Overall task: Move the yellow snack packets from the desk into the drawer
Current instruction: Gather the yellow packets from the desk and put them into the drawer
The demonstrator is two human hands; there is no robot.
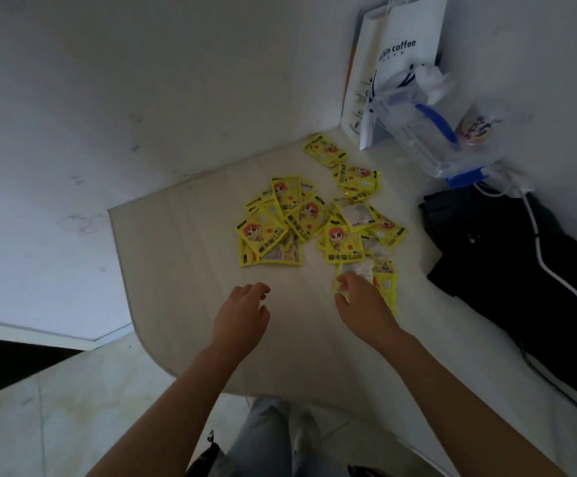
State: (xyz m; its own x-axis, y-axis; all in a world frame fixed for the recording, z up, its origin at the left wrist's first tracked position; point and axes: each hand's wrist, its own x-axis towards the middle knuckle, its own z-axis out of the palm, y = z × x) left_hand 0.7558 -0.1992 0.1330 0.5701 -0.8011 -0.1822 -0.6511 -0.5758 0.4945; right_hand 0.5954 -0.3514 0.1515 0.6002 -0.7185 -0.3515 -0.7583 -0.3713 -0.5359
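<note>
The right hand (361,306) reaches palm-down over the nearest yellow snack packet (385,287), fingers loosely curled with the tips touching its near edge; whether they have pinched it cannot be told. The left hand (242,315) hovers just beside it over bare counter (176,270), fingers relaxed and slightly curled, holding nothing. Beyond the hands, the yellow snack packets lie scattered on the pale counter in two loose, overlapping heaps, a left heap (276,222) and a right heap (359,228), with two more packets (342,163) farther back toward the wall. To the right lies a dark folded garment (507,270) with a white cable (541,249) running across it. At the far corner stand a clear plastic container with blue parts (431,139), a printed cup (479,125) and a white paper coffee bag (400,53) against the wall. No drawer is visible, so every packet seems yet to be moved. The likely trouble: the packets are thin, glossy and piled on one another, so a grab at one may drag or scatter its neighbours, and a full handful may shed slippery packets onto the floor on the way to the drawer. The far packets could be overlooked, and a reach toward them might snag the cable or nudge the container.
</note>
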